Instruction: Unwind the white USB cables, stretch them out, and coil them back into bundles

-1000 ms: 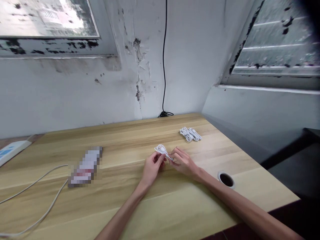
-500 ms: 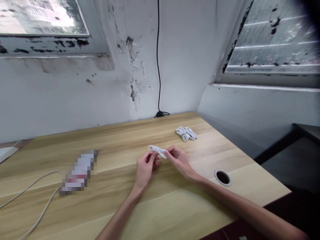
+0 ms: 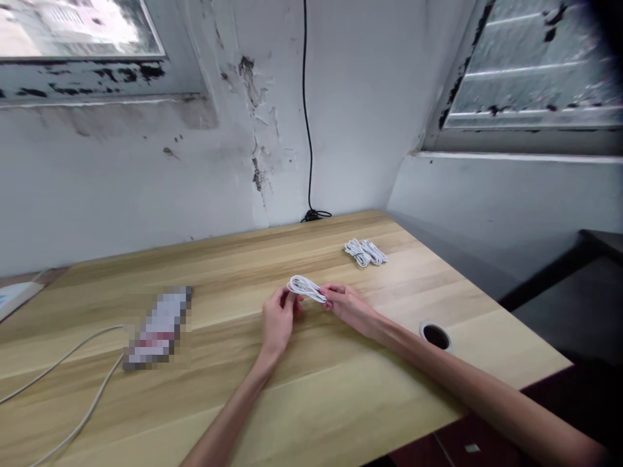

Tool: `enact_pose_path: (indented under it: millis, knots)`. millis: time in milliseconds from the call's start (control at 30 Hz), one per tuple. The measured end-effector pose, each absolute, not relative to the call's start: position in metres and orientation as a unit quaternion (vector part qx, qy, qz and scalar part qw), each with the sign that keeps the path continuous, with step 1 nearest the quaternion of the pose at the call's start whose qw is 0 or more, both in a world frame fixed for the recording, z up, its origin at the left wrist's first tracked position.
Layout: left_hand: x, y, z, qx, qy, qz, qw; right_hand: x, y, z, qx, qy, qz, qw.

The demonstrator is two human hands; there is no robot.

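Note:
A white cable (image 3: 305, 287), folded into a loose coil, is held just above the wooden table (image 3: 272, 415). My left hand (image 3: 278, 316) pinches the coil's left end between thumb and fingers. At the other end, my right hand (image 3: 348, 305) is closed on the cable, thumb on top. Beyond my right hand, coiled white cables (image 3: 365, 252) lie together on the table, with a dark tie around one bundle.
To the left lies a blurred-out flat object (image 3: 158, 329), with a thin grey cord (image 3: 92, 405) beside it. A round cable hole (image 3: 435, 336) is near the table's right edge. Against the wall (image 3: 357, 117), a black cable (image 3: 309, 136) hangs down to the tabletop.
The coil in my hands has turned and spread so more of its loops show. My right hand has shifted its grip at the right end. The whole view has shifted slightly.

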State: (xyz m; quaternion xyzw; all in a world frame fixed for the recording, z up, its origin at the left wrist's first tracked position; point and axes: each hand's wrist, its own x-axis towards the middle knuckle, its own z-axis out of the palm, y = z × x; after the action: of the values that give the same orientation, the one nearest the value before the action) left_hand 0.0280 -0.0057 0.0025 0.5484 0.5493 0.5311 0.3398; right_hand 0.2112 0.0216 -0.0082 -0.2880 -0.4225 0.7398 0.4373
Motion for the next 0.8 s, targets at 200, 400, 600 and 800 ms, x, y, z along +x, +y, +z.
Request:
enact_pose_path:
  millis: [200, 400, 600, 800]
  knots:
    - [0.0268, -0.0084, 0.0041, 0.57, 0.573, 0.51, 0.296, 0.2112, 0.0226, -0.0102, -0.27, -0.425, 0.758, 0.416]
    - [0.0259, -0.0099, 0.005, 0.581, 0.576, 0.503, 0.278, 0.2124, 0.0192, -0.0056, -0.26, -0.448, 0.764, 0.385]
    - [0.0266, -0.0089, 0.0011, 0.57, 0.59, 0.506, 0.264, 0.2138, 0.0219, -0.0113, -0.26, -0.435, 0.765, 0.398]
    - [0.0253, -0.0057, 0.004, 0.573, 0.531, 0.479, 0.399, 0.216, 0.0234, -0.0154, -0.242, -0.491, 0.753, 0.366]
